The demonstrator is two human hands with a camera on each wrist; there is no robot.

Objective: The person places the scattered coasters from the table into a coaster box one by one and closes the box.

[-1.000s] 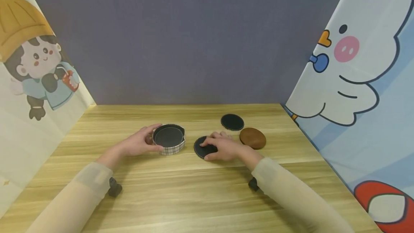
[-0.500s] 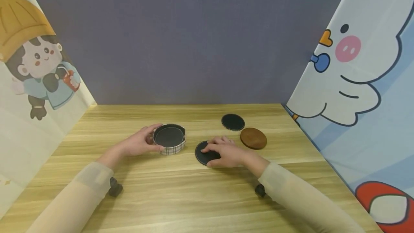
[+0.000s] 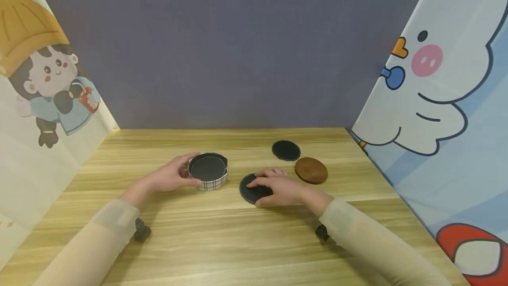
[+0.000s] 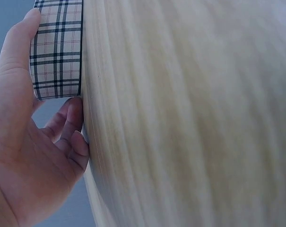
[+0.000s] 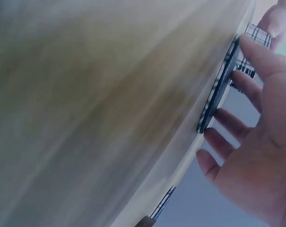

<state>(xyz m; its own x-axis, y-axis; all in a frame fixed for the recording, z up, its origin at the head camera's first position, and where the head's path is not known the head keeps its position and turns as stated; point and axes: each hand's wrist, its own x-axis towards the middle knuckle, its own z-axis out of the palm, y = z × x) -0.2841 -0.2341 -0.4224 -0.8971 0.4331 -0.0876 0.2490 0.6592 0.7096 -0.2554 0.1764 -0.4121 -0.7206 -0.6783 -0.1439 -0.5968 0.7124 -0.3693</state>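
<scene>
Centrally on the wooden table (image 3: 254, 242) stands the round plaid holder (image 3: 208, 172), taken as landmark; a dark coaster lies inside it. Left hand (image 3: 170, 175) grips the holder's left wall, thumb on the near side and fingers curled round the far rim (the left wrist view shows the thumb flat against the plaid band (image 4: 55, 49)). Right hand (image 3: 279, 186) rests with fingers spread and fairly straight on a black coaster (image 3: 252, 189) lying flat just right of the holder, its edge apart from the wall. Farther right and back lie a second black coaster (image 3: 285, 150) and a brown coaster (image 3: 311, 170), near each other, not touching. Bare tabletop extends nearer than the holder, between the sleeves.
</scene>
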